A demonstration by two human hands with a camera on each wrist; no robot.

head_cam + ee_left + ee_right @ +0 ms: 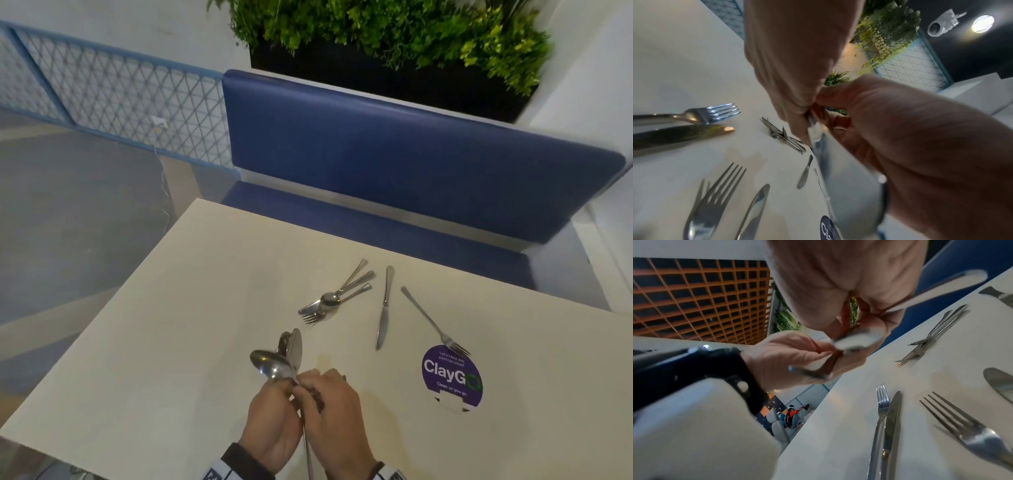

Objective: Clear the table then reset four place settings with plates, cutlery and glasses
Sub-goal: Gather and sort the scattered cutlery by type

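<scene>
In the head view the table fills the lower half of the frame, with the bench seat behind its far edge and the planter above that, at the top. Both hands meet at the bottom centre: the left hand left of the right hand, touching. The spoons stick up from them. Above these, mid-frame, lies a cutlery pile; right of it the knife, then the fork, its tines touching the top of the sticker at lower right.
</scene>
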